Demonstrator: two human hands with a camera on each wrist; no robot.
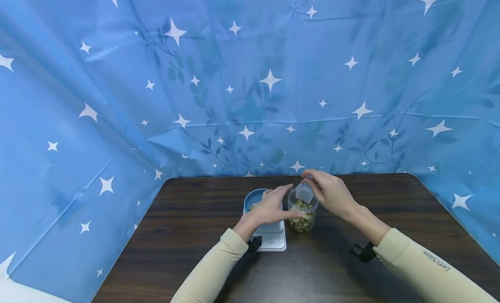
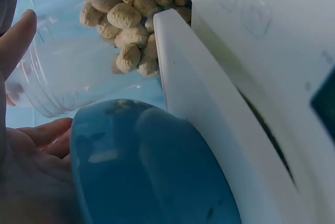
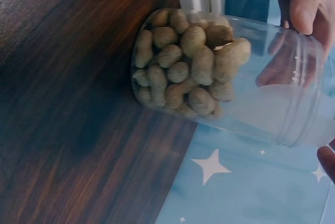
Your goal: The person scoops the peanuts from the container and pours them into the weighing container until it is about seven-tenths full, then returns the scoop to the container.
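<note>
A clear jar [image 1: 301,225] of peanuts in the shell [image 3: 180,64] stands upright on the table. My left hand [image 1: 270,207] holds the jar near its rim, thumb at the front and fingers at the back. Between its fingertips my right hand [image 1: 331,193] pinches a translucent plastic scoop [image 1: 304,193], which reaches down through the jar's mouth above the peanuts. Left of the jar, a blue bowl [image 2: 141,161] sits on a white kitchen scale [image 1: 272,241]. Some peanuts show inside the bowl, though my left hand covers much of it.
The dark wooden table [image 1: 187,233] extends to both sides of the jar and scale. A blue curtain with white stars [image 1: 250,99] hangs behind it and along the left. Black bands with cameras [image 1: 363,252] sit at both wrists.
</note>
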